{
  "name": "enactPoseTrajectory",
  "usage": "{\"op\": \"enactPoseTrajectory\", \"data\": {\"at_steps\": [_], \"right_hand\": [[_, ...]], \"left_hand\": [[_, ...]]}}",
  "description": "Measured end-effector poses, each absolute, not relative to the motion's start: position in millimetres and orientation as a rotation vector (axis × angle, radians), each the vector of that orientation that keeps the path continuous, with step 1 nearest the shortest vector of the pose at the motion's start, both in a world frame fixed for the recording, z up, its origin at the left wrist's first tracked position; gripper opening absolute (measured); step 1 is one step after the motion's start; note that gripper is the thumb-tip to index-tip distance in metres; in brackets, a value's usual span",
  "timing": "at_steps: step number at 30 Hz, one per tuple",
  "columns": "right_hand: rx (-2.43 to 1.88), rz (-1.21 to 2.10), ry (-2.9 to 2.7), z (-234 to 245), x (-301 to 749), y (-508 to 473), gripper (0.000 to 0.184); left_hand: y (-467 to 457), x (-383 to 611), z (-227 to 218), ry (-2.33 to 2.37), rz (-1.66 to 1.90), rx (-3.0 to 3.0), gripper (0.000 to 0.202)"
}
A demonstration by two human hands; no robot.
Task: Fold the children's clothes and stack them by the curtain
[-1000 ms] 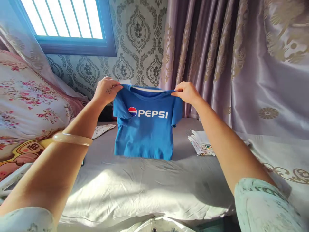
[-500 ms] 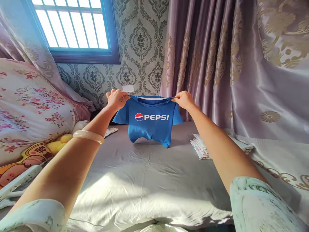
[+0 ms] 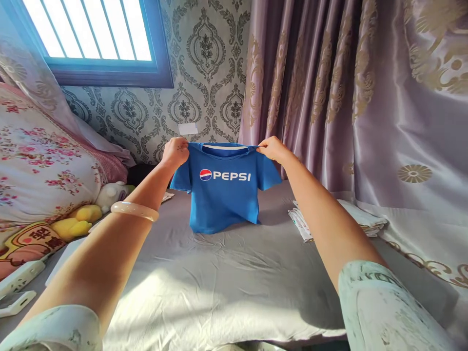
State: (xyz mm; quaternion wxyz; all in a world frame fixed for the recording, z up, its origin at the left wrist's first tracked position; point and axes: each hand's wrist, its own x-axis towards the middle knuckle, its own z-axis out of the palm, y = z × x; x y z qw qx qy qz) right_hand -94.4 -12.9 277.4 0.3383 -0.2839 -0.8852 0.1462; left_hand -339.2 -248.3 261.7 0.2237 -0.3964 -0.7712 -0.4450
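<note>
A small blue T-shirt (image 3: 224, 200) with a white PEPSI print hangs upright over the grey bed sheet (image 3: 219, 278), its hem touching the sheet. My left hand (image 3: 175, 151) pinches the shirt's left shoulder. My right hand (image 3: 272, 147) pinches the right shoulder. Both arms are stretched out in front of me, and a pale bangle (image 3: 134, 210) sits on my left forearm.
Folded white printed cloth (image 3: 338, 222) lies on the sheet to the right. A floral quilt (image 3: 40, 165), a yellow and white soft toy (image 3: 87, 209) and a white power strip (image 3: 18, 278) are at the left. Mauve curtains (image 3: 365, 97) hang behind; a window (image 3: 91, 34) is upper left.
The shirt was flicked: its lower part swung back and bunched half a second ago, and now it hangs flat again with the hem on the sheet. Both hands kept their grip.
</note>
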Motion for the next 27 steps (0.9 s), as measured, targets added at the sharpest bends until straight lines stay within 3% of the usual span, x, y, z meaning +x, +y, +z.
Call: {"op": "enactPoseTrajectory", "data": {"at_steps": [9, 20, 27], "right_hand": [[-0.805, 0.268, -2.293, 269, -120, -24, 0.027], [-0.676, -0.225, -2.107, 250, -102, -38, 0.035], [-0.542, -0.428, -2.037, 266, -59, -64, 0.034]], "left_hand": [[-237, -322, 253, -2.319, -1.223, -0.807, 0.032], [-264, -306, 245, -1.899, -0.828, -0.967, 0.028], [-312, -275, 264, -1.694, -0.602, -0.932, 0.034]]}}
